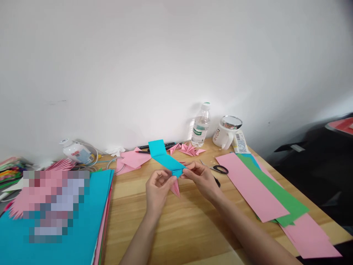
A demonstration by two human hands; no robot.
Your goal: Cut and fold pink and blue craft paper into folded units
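Note:
A folded blue paper strip is held up over the wooden table, its square far end angled to the upper left. My left hand pinches the near folded end from the left. From the right, my right hand grips the same end between thumb and fingers. Just below the fingertips a pink folded paper point sticks out; whether it is joined to the blue paper is hidden. Behind the hands lie pink folded paper pieces. Scissors rest right of my right hand, partly covered by it.
Pink strips and green paper lie at the right. A water bottle and white mug stand by the wall. Blue sheets are stacked left, and a white bottle leans behind them.

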